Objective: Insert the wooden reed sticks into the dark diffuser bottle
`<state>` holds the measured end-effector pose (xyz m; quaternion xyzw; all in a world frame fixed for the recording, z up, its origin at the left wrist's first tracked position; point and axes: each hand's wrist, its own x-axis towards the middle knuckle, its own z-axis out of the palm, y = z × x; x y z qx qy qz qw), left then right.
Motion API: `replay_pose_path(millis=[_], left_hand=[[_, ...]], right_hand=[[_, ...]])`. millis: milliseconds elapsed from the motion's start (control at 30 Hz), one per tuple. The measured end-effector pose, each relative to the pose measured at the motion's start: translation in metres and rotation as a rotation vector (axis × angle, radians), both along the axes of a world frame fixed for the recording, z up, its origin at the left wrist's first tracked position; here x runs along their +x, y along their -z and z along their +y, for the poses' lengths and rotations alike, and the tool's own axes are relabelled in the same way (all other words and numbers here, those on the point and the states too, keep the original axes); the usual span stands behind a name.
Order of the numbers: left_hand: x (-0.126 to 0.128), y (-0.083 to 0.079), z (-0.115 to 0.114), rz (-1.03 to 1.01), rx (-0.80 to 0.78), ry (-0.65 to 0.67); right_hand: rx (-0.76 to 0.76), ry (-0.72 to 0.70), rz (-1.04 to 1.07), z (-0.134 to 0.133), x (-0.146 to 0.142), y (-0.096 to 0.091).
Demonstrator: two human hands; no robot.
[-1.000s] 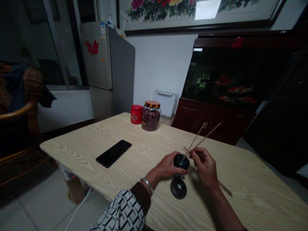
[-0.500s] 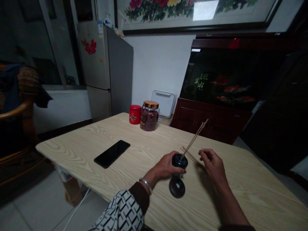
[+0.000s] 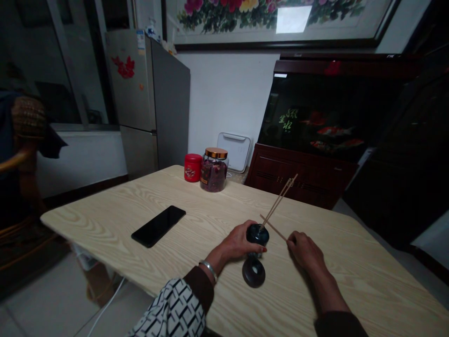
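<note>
My left hand is wrapped round a small dark glass bottle standing on the table, thumb on the near side and fingers behind. A few thin reed sticks lean out of its mouth, up and to the right. Close in front of the bottle lies a dark round cap with a pale spot in its middle. To the right, my right hand pinches the near end of a loose reed stick, whose far end reaches behind the leaning sticks.
A black phone lies on the wooden table, left of my hands. At the far edge stand a red canister and a glass jar with a copper-coloured lid. Beyond are a fridge and a fish tank.
My right hand has come down and toward me and closed on a loose reed stick, which was lying under it. My left hand keeps the bottle. The whole view has shifted slightly.
</note>
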<state>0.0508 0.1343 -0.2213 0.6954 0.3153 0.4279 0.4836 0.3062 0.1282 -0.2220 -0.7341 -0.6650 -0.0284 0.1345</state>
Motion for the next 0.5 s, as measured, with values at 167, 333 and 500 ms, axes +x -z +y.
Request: replay_pose_path(millis=[167, 333, 500], left_hand=[[0.0003, -0.0038, -0.0015, -0.005, -0.012, 0.008], [0.0002, -0.0048, -0.0016, 0.005, -0.018, 0.003], [0.0002, -0.0036, -0.0014, -0.015, -0.015, 0.009]], right_hand=[[-0.034, 0.030, 0.027, -0.0012, -0.0040, -0.0056], [-0.025, 0.014, 0.073, -0.0033, -0.0077, -0.0090], [-0.023, -0.019, 0.104, -0.0014, -0.0033, -0.0043]])
